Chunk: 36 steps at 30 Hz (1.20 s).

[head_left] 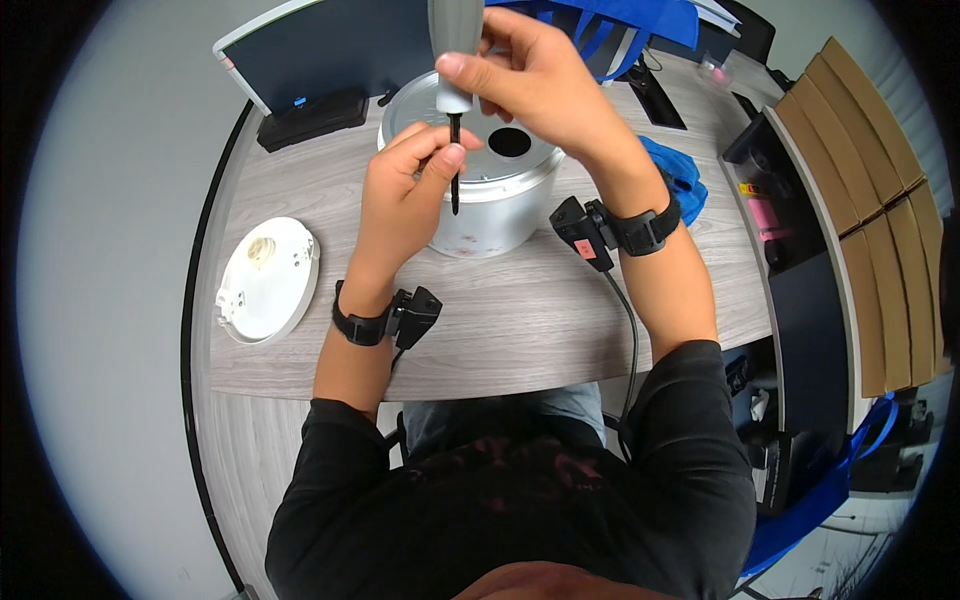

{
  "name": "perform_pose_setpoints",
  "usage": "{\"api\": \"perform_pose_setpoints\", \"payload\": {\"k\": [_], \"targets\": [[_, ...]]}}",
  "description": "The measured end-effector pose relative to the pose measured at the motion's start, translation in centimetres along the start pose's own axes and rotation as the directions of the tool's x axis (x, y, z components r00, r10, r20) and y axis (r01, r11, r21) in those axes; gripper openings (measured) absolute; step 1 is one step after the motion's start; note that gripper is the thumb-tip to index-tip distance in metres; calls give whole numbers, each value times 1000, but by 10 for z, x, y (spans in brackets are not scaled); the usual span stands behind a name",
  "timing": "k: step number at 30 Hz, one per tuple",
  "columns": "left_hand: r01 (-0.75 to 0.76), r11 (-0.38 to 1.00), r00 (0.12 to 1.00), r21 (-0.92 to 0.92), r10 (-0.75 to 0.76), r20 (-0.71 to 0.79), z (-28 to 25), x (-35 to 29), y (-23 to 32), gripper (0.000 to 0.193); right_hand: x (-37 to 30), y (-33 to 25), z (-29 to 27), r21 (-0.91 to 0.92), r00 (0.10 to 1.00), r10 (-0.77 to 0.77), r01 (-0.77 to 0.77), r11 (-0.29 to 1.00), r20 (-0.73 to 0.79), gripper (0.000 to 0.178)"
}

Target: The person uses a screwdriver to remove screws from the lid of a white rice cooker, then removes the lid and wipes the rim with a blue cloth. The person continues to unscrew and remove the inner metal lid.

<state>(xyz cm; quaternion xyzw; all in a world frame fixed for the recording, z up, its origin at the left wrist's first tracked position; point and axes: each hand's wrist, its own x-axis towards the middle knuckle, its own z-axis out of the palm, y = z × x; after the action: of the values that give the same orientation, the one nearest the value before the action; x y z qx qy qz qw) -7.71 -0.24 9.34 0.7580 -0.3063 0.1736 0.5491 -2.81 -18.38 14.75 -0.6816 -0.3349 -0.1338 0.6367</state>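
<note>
Upright above the white bucket [490,225] is a screwdriver [455,35] with a thick grey handle and a long black shaft pointing down. My right hand [545,85] is closed around the lower part of its handle. My left hand [405,190] pinches the black shaft between thumb and fingers, just below the handle. The bucket's lid [525,178] is on, with a round dark spot or hole in it near my right wrist. The screwdriver's tip shows in front of the bucket's side; I cannot tell whether it touches anything.
A white round fixture base [265,290] lies at the left of the wood-grain table [500,330]. At the back stand a monitor [320,55], a black case [313,120] and a blue bag [640,22]. A blue cloth [675,175] and cardboard boxes [850,140] are right.
</note>
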Motion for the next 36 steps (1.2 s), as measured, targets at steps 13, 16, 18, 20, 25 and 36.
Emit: {"api": "perform_pose_setpoints", "payload": {"k": [13,16,18,20,25,36], "targets": [[-56,973,987,223,20,160,3,0,0,22,-9,17,-3,42,990,-27,33,999,-135,34],[-145,967,985,209,122,119,7,0,-8,17,-5,23,-8,64,989,-24,33,997,-146,35],[-153,964,985,219,129,117,7,0,-8,17,-7,23,-7,85,987,-23,37,996,-160,36],[-152,962,985,228,130,112,8,0,-8,16,-8,27,-6,100,986,-27,43,994,-163,36],[-96,964,989,250,63,135,5,-1,-6,16,-7,28,-4,108,985,-63,81,991,-161,36],[-118,955,989,272,88,121,5,-2,-9,13,-9,34,-1,143,985,-81,103,984,-154,34]]}}
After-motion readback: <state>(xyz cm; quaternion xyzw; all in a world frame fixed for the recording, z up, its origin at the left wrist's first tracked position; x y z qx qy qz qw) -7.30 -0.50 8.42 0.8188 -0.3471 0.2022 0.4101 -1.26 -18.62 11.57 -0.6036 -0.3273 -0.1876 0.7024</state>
